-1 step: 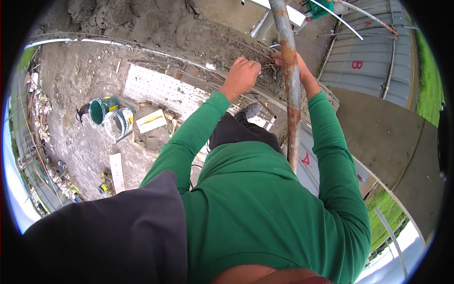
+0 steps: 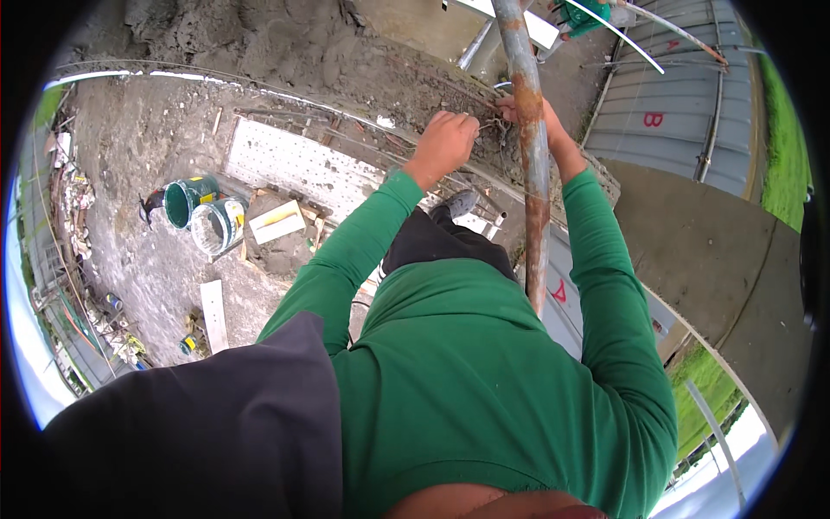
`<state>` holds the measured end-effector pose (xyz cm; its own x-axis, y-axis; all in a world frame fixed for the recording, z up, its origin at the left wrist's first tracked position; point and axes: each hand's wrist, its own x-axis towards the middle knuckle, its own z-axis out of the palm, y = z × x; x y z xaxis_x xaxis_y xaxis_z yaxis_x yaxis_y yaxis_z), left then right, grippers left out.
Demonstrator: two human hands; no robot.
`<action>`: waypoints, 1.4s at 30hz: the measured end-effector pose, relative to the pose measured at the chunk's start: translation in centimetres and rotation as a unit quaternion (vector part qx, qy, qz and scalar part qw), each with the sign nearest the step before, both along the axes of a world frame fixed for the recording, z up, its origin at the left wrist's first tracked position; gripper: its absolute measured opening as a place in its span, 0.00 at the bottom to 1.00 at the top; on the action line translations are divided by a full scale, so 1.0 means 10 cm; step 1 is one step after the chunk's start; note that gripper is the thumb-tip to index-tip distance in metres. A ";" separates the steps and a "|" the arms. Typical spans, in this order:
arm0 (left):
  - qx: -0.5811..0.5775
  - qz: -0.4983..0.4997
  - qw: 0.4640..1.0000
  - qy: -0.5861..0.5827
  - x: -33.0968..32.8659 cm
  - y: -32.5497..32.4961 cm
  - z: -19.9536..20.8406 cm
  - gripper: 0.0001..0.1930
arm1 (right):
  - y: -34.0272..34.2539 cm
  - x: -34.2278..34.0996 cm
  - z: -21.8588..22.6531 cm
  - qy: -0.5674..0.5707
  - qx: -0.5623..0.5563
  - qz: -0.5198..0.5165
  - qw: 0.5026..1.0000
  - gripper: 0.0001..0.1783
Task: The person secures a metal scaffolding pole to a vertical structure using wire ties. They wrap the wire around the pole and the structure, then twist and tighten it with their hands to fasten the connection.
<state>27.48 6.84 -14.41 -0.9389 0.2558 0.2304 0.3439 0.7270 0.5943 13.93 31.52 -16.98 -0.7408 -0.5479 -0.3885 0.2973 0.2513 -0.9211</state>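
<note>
My left hand (image 2: pixel 447 143) is closed, its fingers curled together beside a muddy strip of wall edge. Whatever it may grip is hidden beneath the fingers. My right hand (image 2: pixel 553 125) reaches from behind a rusty steel pipe (image 2: pixel 534 173), and its fingertips show left of the pipe, bent together. Near those fingertips lies a small tangle of thin dark wire (image 2: pixel 494 130); I cannot tell whether they hold any of it. The pipe stands between my arms and covers part of the right hand.
Below left lie a white speckled board (image 2: pixel 285 160), a green bucket (image 2: pixel 179 206), a whitish bucket (image 2: pixel 216 227) and a float with a pale face (image 2: pixel 277 222). Wet grey mortar (image 2: pixel 285 39) spreads at the top. Grey corrugated sheets (image 2: pixel 674 112) and a concrete ledge (image 2: pixel 692 242) are at right. Another person's green sleeve (image 2: pixel 588 16) shows at top right.
My left hand has shifted slightly down, toward me, still closed. My right hand stays nearly in place behind the pipe.
</note>
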 end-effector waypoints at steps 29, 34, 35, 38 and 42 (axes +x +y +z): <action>-0.034 0.081 0.996 -0.018 0.36 0.38 -0.05 0.06 | -0.05 -0.02 0.13 0.208 0.222 0.007 0.953 0.27; -0.090 0.052 0.994 0.039 0.09 0.12 -0.05 0.09 | 0.09 -0.04 0.19 0.233 0.260 0.018 0.937 0.19; -0.076 0.047 0.995 0.032 0.06 0.11 -0.05 0.09 | 0.08 -0.04 0.22 0.247 0.283 0.003 0.927 0.21; -0.041 0.043 0.998 0.025 -0.01 0.11 -0.03 0.11 | 0.01 -0.01 0.43 0.273 0.323 -0.050 0.905 0.23; -0.021 0.018 0.999 0.045 -0.12 0.21 0.08 0.12 | 0.23 0.11 0.61 0.127 0.140 -0.137 0.972 0.20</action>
<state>26.25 8.93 -13.57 -0.9233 0.2334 0.3049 0.3682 0.7635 0.5306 15.07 33.80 -10.85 -0.9356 -0.2153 -0.2797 0.1608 0.4454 -0.8808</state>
